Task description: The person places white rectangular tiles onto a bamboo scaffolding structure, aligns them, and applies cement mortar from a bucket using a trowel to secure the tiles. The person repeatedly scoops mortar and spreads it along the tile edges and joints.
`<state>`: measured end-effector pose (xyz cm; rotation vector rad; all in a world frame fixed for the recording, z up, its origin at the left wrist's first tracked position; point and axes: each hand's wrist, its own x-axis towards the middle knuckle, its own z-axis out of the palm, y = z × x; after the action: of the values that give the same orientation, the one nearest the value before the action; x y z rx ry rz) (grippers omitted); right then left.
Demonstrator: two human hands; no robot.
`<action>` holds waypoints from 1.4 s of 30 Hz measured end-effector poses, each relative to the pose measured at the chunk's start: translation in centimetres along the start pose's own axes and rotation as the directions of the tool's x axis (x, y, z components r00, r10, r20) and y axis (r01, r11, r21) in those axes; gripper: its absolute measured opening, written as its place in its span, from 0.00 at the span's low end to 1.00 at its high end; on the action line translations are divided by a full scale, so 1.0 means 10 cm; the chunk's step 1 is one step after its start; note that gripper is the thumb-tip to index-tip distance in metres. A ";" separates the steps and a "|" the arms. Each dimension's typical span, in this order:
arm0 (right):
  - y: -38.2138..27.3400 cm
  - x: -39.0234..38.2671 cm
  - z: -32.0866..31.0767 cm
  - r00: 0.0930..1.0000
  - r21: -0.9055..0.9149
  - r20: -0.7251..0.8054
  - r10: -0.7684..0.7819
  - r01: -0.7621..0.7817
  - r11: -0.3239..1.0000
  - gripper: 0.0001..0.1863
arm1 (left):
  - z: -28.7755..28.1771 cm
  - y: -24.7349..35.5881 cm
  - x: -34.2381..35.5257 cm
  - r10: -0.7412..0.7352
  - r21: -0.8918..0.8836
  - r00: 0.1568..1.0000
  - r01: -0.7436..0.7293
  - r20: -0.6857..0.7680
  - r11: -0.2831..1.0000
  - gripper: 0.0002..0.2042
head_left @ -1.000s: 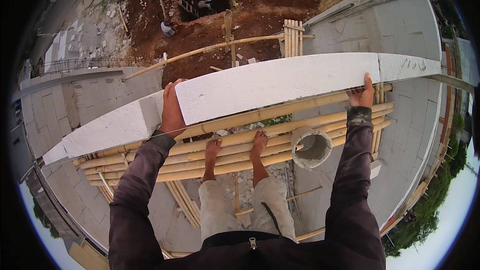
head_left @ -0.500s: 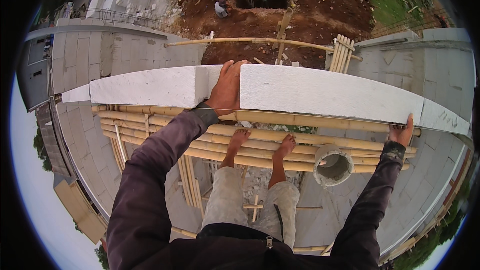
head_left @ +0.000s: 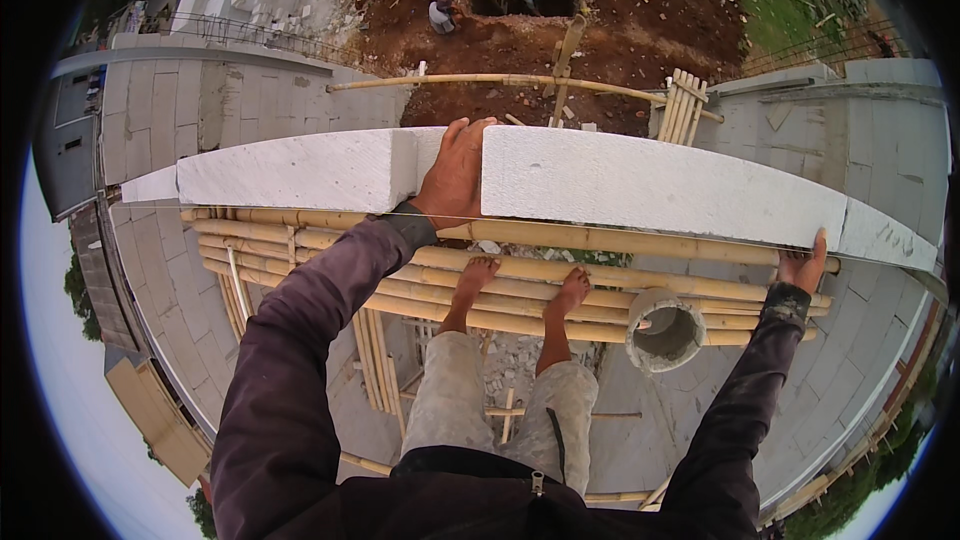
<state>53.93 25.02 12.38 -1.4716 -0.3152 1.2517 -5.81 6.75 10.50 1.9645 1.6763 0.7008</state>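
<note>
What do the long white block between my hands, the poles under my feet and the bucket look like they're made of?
Block: probably lightweight aerated concrete, matte, apparently unpainted; its white face looks finely pitted.
Poles: likely bamboo, smooth and yellowish, with joint-like rings.
Bucket: crusted in dull, rough grey, probably mortar; the body beneath is hard to tell, perhaps plastic.
</note>
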 end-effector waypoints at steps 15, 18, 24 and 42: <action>-0.03 -0.05 0.02 1.000 0.003 -0.012 -0.009 0.009 1.000 0.32 | -0.01 -0.02 0.01 0.056 0.074 0.998 -0.058 0.028 0.996 0.44; -0.04 -0.07 0.10 0.999 0.019 -0.006 -0.042 0.042 0.999 0.32 | 0.07 0.00 0.09 -0.011 -0.021 1.000 0.011 0.002 1.000 0.43; 0.02 0.14 0.30 0.997 0.021 0.068 -0.039 0.037 0.999 0.35 | 0.27 0.00 0.33 -0.152 -0.150 0.988 0.149 -0.012 0.977 0.42; -0.13 0.16 0.35 0.996 0.038 0.056 -0.065 0.063 0.997 0.31 | 0.41 0.08 0.48 -0.166 -0.262 0.984 0.146 -0.057 0.954 0.34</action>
<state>52.29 28.57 13.29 -1.3861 -0.3728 1.2436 -1.95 11.33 8.30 1.6253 1.6704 0.8959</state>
